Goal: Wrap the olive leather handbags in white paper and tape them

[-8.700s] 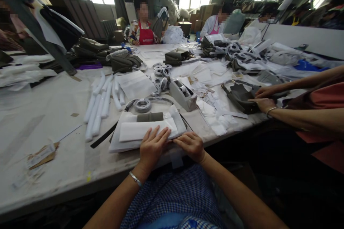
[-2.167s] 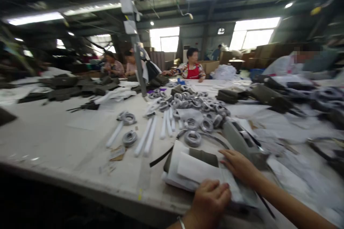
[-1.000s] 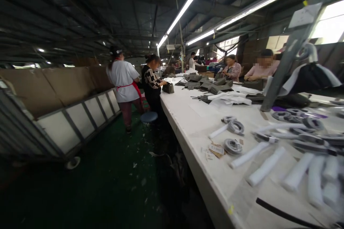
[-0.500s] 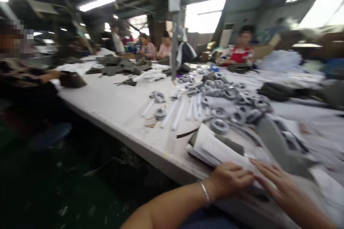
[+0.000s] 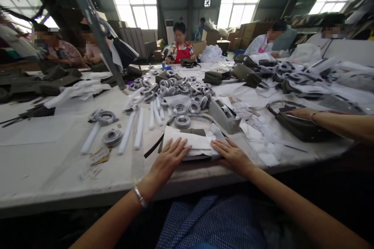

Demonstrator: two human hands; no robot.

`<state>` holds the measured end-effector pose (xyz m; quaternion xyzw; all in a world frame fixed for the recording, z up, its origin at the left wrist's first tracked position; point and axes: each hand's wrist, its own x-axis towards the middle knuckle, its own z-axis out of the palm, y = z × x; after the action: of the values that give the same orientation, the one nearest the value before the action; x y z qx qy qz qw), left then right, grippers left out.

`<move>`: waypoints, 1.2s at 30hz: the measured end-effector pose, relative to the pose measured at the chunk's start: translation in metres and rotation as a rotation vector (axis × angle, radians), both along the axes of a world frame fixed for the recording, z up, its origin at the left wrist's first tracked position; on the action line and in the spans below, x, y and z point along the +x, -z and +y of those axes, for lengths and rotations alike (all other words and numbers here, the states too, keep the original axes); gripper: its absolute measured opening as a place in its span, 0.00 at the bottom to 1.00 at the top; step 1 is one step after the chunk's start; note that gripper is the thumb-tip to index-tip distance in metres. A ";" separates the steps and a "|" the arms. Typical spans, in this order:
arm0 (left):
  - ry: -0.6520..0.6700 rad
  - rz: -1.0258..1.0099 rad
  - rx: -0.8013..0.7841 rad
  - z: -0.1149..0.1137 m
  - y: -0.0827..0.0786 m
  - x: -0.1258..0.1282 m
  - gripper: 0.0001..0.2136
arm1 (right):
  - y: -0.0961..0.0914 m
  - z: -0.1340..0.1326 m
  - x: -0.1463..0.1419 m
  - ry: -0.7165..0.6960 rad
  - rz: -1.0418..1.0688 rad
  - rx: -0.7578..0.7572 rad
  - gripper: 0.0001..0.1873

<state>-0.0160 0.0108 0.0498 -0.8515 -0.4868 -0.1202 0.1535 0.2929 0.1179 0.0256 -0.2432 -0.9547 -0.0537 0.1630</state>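
Both my hands rest flat on a dark olive bag wrapped in white paper (image 5: 193, 142) at the near edge of the long work table (image 5: 58, 151). My left hand (image 5: 171, 159) lies open on its left part, fingers spread. My right hand (image 5: 232, 155) lies open on its right corner. A thin dark strap (image 5: 153, 148) sticks out from under the bundle to the left. A grey tape dispenser (image 5: 224, 116) stands just behind it.
White foam rods (image 5: 138, 128) and several grey strap coils (image 5: 181, 89) lie behind and left. Another person's hand (image 5: 302, 113) rests on an olive bag (image 5: 300, 126) at right. Other workers sit around the table's far side. A slanted metal post (image 5: 99, 35) rises at left.
The view swung far left toward the aisle and came back to the table. My hands stayed on the paper-wrapped bag; both now lie flat with fingers spread.
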 end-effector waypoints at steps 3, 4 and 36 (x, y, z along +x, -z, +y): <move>-0.013 0.027 0.031 -0.003 0.011 -0.027 0.29 | -0.003 -0.011 -0.003 0.030 0.049 -0.013 0.31; -0.017 0.003 0.047 -0.003 0.018 -0.031 0.28 | -0.003 -0.020 -0.004 0.037 0.094 -0.022 0.29; -0.103 -0.259 0.207 -0.007 0.055 -0.025 0.36 | -0.017 -0.089 -0.152 0.423 1.630 -1.824 0.21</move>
<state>-0.0412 0.0038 -0.0054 -0.7824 -0.5306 -0.2706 0.1822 0.1411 0.0290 0.0428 -0.3792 -0.2060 0.7710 0.4683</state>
